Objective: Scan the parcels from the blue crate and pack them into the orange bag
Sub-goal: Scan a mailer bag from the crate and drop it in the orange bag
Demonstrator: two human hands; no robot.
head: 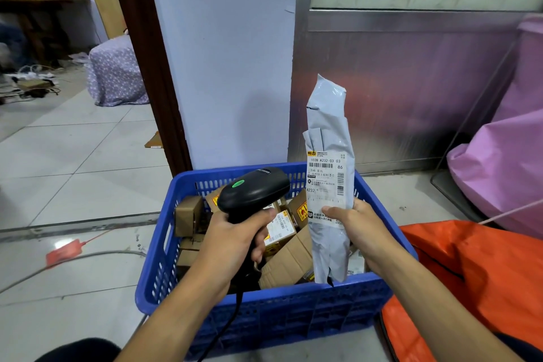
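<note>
My right hand [358,229] has its grip clamped on a grey parcel [326,126], thumb across the white label [326,179], holding it upright over the blue crate [264,311]. My left hand [235,239] has its grip wrapped tight round the handle of a black scanner [252,191], whose head is turned toward the parcel, just beside it. Below both, the crate's perforated plastic walls hold jumbled cardboard boxes [288,261]. The orange bag [470,273] lies crumpled on the floor just right of the crate. A glossy pink sack [499,170] slumps behind it.
</note>
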